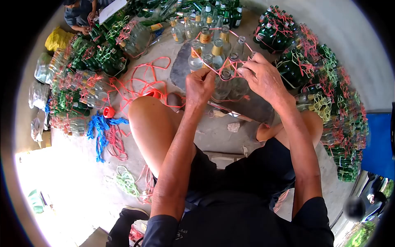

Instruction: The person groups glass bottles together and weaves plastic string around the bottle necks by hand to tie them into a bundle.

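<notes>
In front of me a cluster of clear glass bottles point(222, 88) stands upright on a dark flat slab point(179, 68), several with gold-orange labels. Pink plastic twine point(203, 60) runs in a loop around their necks and crosses at the near side. My left hand point(200, 85) is closed, pinching the twine at the near left of the bottles. At the near right, my right hand point(264, 78) grips the twine between thumb and bent fingers. Another strand circles the bottles low down, close to their bases.
Tied bundles of green and clear bottles stack up at left point(88, 90) and right point(333, 90). Loose red twine point(154, 76) and blue strips point(100, 131) lie on the floor. Another person point(78, 16) sits at the upper left; loose bottles point(187, 26) stand behind the cluster.
</notes>
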Available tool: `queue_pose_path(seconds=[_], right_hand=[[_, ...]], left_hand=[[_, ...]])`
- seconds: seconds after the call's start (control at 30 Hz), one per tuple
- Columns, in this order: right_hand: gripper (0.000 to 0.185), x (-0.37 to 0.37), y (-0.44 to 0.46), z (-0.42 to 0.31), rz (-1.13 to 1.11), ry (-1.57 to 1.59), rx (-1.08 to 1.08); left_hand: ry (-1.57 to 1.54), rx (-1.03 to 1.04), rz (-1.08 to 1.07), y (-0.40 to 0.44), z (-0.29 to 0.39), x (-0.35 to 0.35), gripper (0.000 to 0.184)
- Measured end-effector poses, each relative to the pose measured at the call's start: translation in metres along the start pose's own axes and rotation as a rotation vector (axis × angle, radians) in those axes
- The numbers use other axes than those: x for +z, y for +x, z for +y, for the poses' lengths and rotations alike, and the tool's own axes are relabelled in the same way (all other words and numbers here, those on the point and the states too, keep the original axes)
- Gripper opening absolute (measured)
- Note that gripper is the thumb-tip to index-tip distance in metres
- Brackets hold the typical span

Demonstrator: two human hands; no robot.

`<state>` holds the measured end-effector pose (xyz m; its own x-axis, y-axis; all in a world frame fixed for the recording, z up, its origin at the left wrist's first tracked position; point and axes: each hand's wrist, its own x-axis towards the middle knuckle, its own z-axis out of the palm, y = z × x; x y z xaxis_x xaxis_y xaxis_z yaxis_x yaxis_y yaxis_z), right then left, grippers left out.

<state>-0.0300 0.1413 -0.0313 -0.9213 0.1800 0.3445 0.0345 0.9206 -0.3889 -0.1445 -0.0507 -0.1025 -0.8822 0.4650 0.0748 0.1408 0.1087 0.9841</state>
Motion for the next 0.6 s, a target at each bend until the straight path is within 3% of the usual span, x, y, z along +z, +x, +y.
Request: queue_pose_path(seconds=[0.17, 0.27, 0.6], right_hand=[[0.018, 0.005, -0.009, 0.0, 0.076, 0.003, -0.026], [0.018, 0.005, -0.011, 0.001, 0.068, 0.028, 0.016], [0.015, 0.015, -0.013, 0.007, 0.154, 0.136, -0.051]], left_hand=[[0.285, 0.182, -0.038, 0.013, 0.006, -0.014, 0.019], [0.302, 0.209, -0.019, 0.014, 0.012, -0.017, 0.018], [0.79, 0.432, -0.21, 0.036, 0.056, -0.049, 0.016]])
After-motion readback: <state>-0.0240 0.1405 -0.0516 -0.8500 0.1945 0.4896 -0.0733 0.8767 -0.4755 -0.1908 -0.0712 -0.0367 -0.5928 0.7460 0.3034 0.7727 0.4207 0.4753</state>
